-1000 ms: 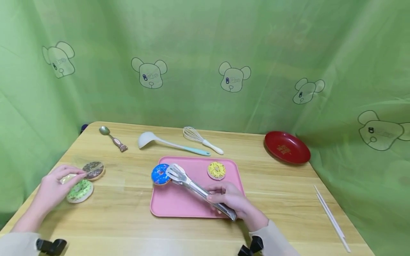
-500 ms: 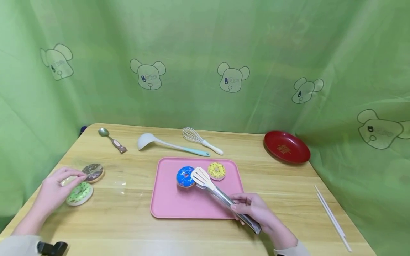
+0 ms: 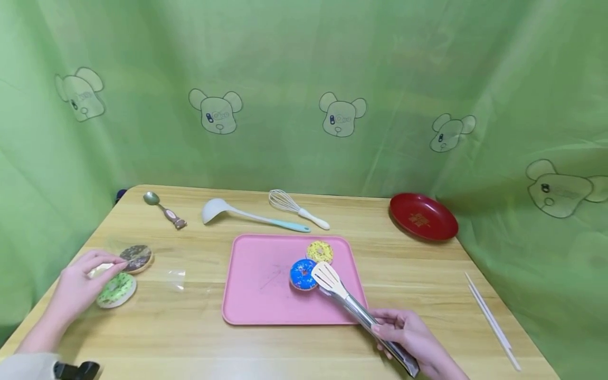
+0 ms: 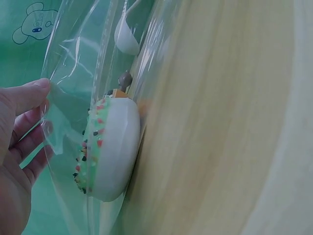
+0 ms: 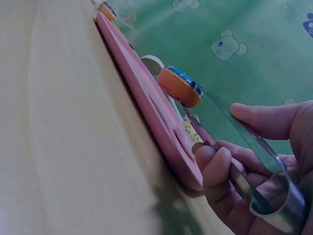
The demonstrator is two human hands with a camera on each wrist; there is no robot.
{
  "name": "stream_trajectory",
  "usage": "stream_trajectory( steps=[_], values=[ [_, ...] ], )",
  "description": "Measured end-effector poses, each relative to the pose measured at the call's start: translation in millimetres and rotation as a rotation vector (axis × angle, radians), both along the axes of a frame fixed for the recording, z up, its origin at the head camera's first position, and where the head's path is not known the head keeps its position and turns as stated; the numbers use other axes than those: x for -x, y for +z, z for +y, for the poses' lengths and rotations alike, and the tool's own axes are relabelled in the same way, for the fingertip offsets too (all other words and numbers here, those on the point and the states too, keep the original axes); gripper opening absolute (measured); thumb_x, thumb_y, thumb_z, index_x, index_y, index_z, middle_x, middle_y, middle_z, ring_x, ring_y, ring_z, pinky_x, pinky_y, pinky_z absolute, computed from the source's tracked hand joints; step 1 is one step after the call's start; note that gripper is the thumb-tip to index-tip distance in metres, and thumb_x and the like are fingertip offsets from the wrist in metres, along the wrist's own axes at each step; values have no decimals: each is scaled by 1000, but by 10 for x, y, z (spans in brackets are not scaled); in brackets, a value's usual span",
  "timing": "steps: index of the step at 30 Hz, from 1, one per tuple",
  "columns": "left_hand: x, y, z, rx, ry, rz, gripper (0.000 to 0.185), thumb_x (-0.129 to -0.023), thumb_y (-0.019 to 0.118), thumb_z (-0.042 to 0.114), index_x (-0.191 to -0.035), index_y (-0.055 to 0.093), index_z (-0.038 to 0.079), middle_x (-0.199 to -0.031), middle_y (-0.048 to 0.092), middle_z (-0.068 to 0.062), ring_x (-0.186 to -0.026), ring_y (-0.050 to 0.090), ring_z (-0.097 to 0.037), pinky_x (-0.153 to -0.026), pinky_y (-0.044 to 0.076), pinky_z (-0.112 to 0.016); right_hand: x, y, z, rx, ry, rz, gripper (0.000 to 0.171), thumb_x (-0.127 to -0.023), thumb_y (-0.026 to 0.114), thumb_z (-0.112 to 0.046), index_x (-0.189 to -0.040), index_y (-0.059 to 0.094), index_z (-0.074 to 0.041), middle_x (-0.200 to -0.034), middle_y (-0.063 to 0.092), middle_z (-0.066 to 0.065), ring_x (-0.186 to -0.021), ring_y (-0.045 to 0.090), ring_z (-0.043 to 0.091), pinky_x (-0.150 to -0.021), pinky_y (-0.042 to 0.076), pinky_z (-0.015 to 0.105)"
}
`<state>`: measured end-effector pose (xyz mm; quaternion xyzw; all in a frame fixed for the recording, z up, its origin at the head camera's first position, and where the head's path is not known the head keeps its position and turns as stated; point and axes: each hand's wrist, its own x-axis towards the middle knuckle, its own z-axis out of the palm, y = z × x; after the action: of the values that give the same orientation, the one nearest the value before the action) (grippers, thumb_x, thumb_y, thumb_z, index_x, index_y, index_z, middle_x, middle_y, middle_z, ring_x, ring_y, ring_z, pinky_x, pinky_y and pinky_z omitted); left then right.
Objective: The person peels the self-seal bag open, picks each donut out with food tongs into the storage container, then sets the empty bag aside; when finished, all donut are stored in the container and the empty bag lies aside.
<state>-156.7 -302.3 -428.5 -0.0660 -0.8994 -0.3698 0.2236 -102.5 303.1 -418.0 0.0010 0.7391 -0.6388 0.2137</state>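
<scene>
My left hand [image 3: 85,279] pinches the edge of a clear plastic bag [image 4: 68,122] between thumb and fingers. Inside or beneath that film lie a green-iced donut [image 3: 117,290] and a brown-iced donut [image 3: 138,257]. My right hand [image 3: 408,335] grips metal tongs [image 3: 361,311] near their closed end. Their slotted tips clasp a blue-iced donut [image 3: 302,274], which the right wrist view shows raised above the pink tray [image 3: 256,295]. A yellow-iced donut [image 3: 320,251] lies on the tray just behind the blue one.
Behind the tray lie a ladle [image 3: 247,214] and a whisk [image 3: 296,208]. A spoon [image 3: 166,211] is at the back left. The red plate [image 3: 423,216] sits back right, and white chopsticks [image 3: 491,322] lie along the right side. A green curtain [image 3: 285,158] closes off the back.
My right hand has moved right and toward me with the tongs, carrying the blue donut from the tray's left edge to beside the yellow one. My left hand stays nearly still at the bag.
</scene>
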Motion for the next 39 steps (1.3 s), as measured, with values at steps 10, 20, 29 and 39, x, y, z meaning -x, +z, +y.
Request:
stream_trajectory(
  steps=[10, 20, 29, 39],
  values=[
    [-49, -16, -4, -8, 15, 34, 11, -86, 68, 14, -95, 69, 9, -95, 58, 16, -95, 42, 13, -91, 25, -9, -111, -84, 120, -110, -20, -38, 56, -87, 65, -19, -128, 44, 12, -95, 62, 11, -70, 58, 20, -57, 51, 29],
    [-30, 5, -8, -14, 24, 17, 13, -87, 66, 17, -96, 69, 7, -95, 57, 17, -95, 40, 14, -104, 29, -38, -155, -40, 76, -322, -53, 36, 52, -83, 70, -22, -124, 53, 6, -95, 62, 8, -83, 53, 20, -65, 46, 27],
    [2, 32, 7, -14, 22, 49, 10, -86, 68, 14, -94, 69, 9, -93, 58, 13, -92, 43, 11, -84, 24, -3, -111, 33, 60, -260, -197, 34, 59, -83, 70, -24, -128, 48, 7, -97, 60, 12, -75, 56, 21, -60, 51, 32],
    [-9, 29, -22, 4, 20, 30, 11, -85, 68, 15, -95, 70, 10, -95, 59, 10, -95, 41, 13, -88, 25, -6, 26, 149, -275, -183, -185, 106, 54, -82, 71, -16, -127, 49, 5, -102, 59, 16, -83, 56, 24, -62, 51, 30]
  ],
)
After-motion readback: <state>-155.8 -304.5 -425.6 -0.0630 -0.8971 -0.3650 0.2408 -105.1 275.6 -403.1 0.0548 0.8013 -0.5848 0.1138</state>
